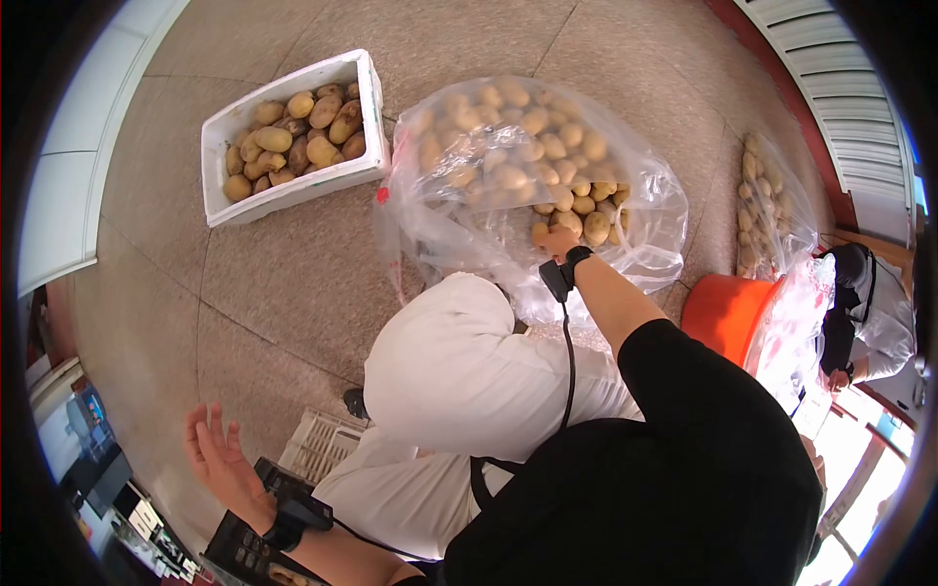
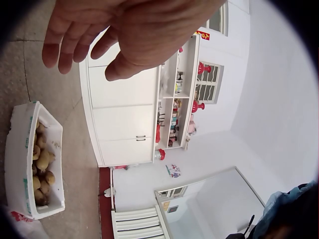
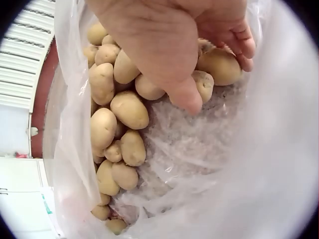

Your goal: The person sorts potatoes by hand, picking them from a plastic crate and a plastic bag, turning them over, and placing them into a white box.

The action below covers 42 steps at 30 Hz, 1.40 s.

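Note:
My right hand (image 1: 559, 241) reaches into the mouth of a clear plastic bag (image 1: 655, 210) full of potatoes. In the right wrist view its fingers curl round the far side of a potato (image 3: 219, 67), with the thumb on the near side. A smaller potato (image 3: 204, 85) lies right by the thumb tip, and several more potatoes (image 3: 129, 109) are heaped to the left. The palm hides part of the heap. My left hand (image 1: 217, 454) is held up on the left with fingers spread loosely, holding nothing; in the left wrist view the hand (image 2: 149, 35) shows at the top.
A white foam box (image 1: 293, 198) with potatoes stands left of the bag. An orange tub (image 1: 728, 317) is at my right, with another bag of potatoes (image 1: 767, 200) beyond it. A dark crate (image 1: 239, 552) stands below my left wrist. Another person (image 1: 884, 322) is at far right.

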Motion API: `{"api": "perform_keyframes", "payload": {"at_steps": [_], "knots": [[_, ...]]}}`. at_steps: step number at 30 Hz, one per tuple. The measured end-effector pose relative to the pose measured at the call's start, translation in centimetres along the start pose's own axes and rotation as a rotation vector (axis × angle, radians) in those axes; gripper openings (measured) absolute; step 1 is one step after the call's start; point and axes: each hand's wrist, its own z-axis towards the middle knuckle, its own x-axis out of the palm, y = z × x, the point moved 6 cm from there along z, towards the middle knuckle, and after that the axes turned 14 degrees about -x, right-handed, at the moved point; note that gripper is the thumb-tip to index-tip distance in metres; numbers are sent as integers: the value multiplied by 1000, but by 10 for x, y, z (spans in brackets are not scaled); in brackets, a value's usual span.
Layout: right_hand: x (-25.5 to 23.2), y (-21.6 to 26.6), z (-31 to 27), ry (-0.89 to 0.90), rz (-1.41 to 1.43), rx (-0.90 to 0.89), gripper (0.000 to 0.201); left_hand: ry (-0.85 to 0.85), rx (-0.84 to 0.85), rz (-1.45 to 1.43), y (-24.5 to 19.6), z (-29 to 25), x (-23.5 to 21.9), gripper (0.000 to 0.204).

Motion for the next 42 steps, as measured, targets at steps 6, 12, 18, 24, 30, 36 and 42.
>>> {"api": "perform_keyframes", "payload": {"at_steps": [6,12,18,24,30,36,42], "knots": [[-3,25,-12,-93,314,183,41,-30,-1,11,-4,-5,5,31],[-37,76,-29,-314,-584,-225,41,-5,13,-22,-4,-5,4,32],[-62,152,5,63,-850,-508,27,-15,35,5,-6,-9,3,33],[-132,267,-19,-520,-175,-753,20,-29,21,21,-5,-11,-1,33],[-90,225,39,-404,-19,-636,22,-40,32,-45,-8,-8,0,29],[-29,210,27,-228,-129,-622,20,-15,-1,-30,-6,-10,6,29],[18,255,42,-148,-444,-878,20,-18,-18,-16,-7,-13,9,31]]}}
